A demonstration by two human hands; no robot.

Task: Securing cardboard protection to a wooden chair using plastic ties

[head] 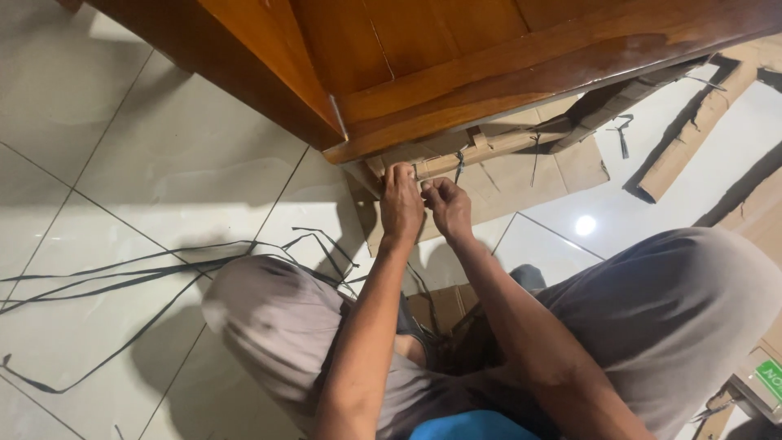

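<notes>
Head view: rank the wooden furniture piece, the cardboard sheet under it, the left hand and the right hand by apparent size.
1. Wooden furniture piece, largest.
2. Cardboard sheet, partly hidden beneath it.
3. Left hand and right hand: they look alike, so no ranking between them.

Both arms reach forward from a crouch, forearms bare and nearly parallel, converging toward the hands. The left hand (pixel 401 202) is held palm-down, knuckles up, fingers curled and pinched at the tips. The right hand (pixel 448 205) sits just beside it, almost touching, fingers bent inward and thumb pressed toward them in a pinch. Both wrists are straight. The knees (pixel 261 305) are spread wide to either side of the arms, bent deeply
</notes>
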